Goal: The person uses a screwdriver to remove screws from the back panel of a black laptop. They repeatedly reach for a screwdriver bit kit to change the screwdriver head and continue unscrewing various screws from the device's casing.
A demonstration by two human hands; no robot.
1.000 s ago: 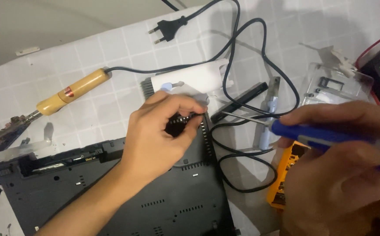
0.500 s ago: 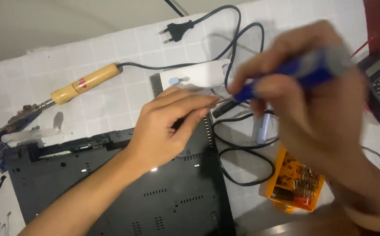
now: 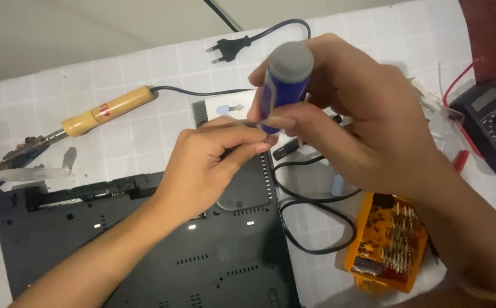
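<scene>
A black laptop base (image 3: 145, 251) lies upside down on a white tiled surface. My left hand (image 3: 208, 165) rests on its far right corner, fingertips pinched around the tip of a screwdriver. My right hand (image 3: 350, 125) grips the blue screwdriver (image 3: 282, 85) with a grey cap, held upright over that corner. Whatever sits under the fingertips is hidden.
A wooden-handled soldering iron (image 3: 105, 111) lies at the left, its black cable (image 3: 310, 222) looping to a plug (image 3: 228, 48) at the top. An orange case of screwdriver bits (image 3: 387, 242) sits at the lower right. A dark multimeter (image 3: 493, 122) stands at the right edge.
My right hand has swung from the lower right up over the laptop corner, turning the screwdriver from lying sideways to upright. My left hand stayed on the corner.
</scene>
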